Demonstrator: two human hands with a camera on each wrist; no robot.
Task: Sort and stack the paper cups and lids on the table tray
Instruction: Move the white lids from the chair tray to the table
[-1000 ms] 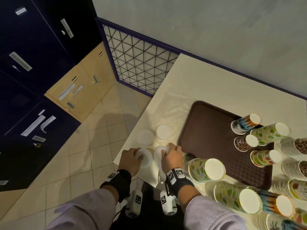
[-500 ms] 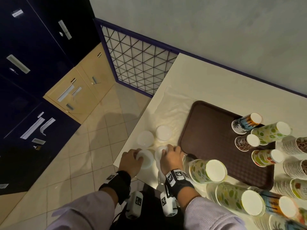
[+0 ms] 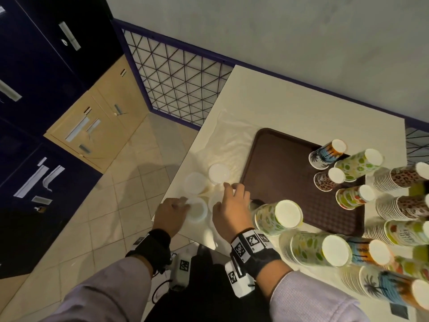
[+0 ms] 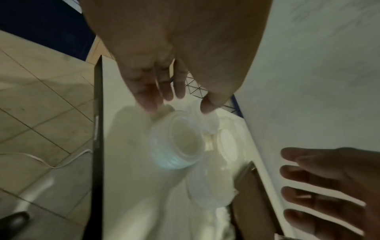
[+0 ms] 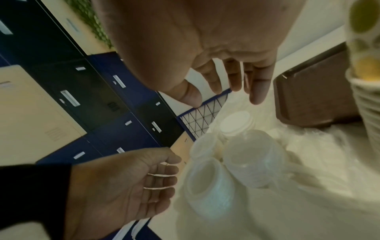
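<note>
Several short stacks of translucent white lids stand near the table's left edge. My left hand rests open beside the nearest lid stack, fingers straight and just above it in the left wrist view. My right hand hovers open over a second stack, its fingertips near the far lid stack. Neither hand holds anything. The brown tray lies to the right with a few patterned paper cups lying at its far right.
A stack of green-dotted cups lies on its side at the tray's near corner, right beside my right wrist. More cup stacks crowd the table's right side. The table edge drops to a tiled floor on the left.
Both hands have let go of the lid stacks that they gripped. The right hand has opened and moved forward toward the far lids; the left has drawn back a little.
</note>
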